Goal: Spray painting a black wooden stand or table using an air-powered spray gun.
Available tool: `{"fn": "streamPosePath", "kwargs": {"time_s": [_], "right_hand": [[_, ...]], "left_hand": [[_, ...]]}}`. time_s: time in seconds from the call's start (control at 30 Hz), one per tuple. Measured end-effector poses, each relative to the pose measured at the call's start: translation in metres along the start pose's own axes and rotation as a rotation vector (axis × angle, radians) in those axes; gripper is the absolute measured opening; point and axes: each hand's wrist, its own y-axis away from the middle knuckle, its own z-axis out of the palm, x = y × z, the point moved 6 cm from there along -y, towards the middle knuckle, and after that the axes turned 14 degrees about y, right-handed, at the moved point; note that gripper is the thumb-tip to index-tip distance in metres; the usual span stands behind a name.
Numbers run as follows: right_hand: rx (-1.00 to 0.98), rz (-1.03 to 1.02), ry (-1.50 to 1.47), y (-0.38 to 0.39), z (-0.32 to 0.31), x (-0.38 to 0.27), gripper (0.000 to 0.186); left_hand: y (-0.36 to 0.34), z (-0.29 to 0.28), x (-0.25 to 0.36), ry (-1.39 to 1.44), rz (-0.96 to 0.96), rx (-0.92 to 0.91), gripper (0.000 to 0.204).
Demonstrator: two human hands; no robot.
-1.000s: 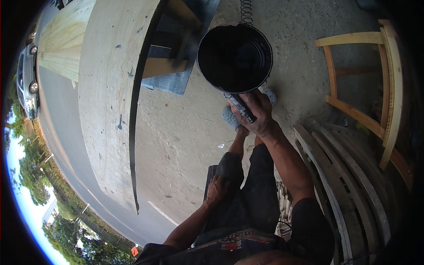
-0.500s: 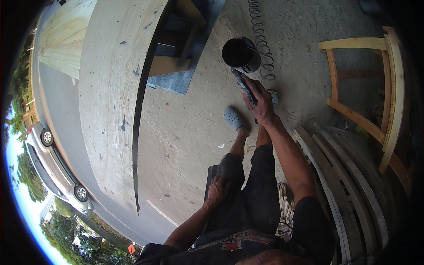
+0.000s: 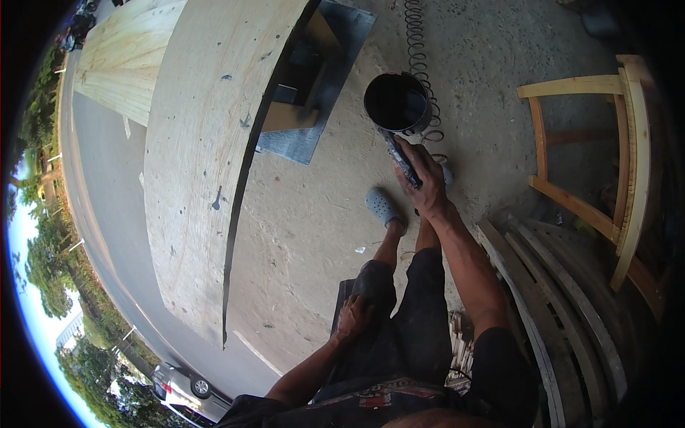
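Observation:
My right hand (image 3: 422, 173) grips a dark, paint-smeared handle (image 3: 401, 158) reaching up to a round black container (image 3: 394, 101) of dark liquid; whether they are joined I cannot tell. A coiled hose (image 3: 415, 39) runs behind the container. My left hand (image 3: 353, 314) lies on my left thigh, fingers loosely spread, holding nothing. To the left stands a large pale plywood board (image 3: 193, 178) with dark spots, its edge dark, beside a paint-darkened sheet (image 3: 289, 150).
A wooden frame (image 3: 567, 87) stands at right, stacked boards (image 3: 528, 299) below it. A second pale board (image 3: 114, 60) lies at upper left. My grey clog (image 3: 382, 205) is on the concrete floor (image 3: 278, 242). Beyond is a road (image 3: 107, 178) with a car (image 3: 185, 389).
The black container looked much larger one second ago; it moved farther from me, then slightly down in view. The boards shifted right in view. A car moved along the road.

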Motion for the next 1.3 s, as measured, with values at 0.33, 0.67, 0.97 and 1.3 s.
{"fn": "streamPosePath", "kwargs": {"time_s": [0.33,0.67,0.97,1.3], "right_hand": [[0.164,-0.276,0.051,0.002,-0.063,-0.046,0.061],[0.324,-0.207,0.042,-0.041,-0.08,-0.052,0.035],[0.11,-0.075,-0.002,-0.031,-0.039,-0.012,0.057],[-0.034,0.042,0.013,-0.009,0.01,0.041,0.065]], "left_hand": [[-0.002,-0.002,0.004,-0.048,-0.053,-0.052,0.038],[-0.002,0.002,-0.007,-0.02,-0.082,-0.062,0.04],[-0.003,0.001,0.001,-0.022,-0.074,-0.054,0.04],[-0.007,0.001,-0.006,-0.005,-0.011,-0.022,0.037]]}}
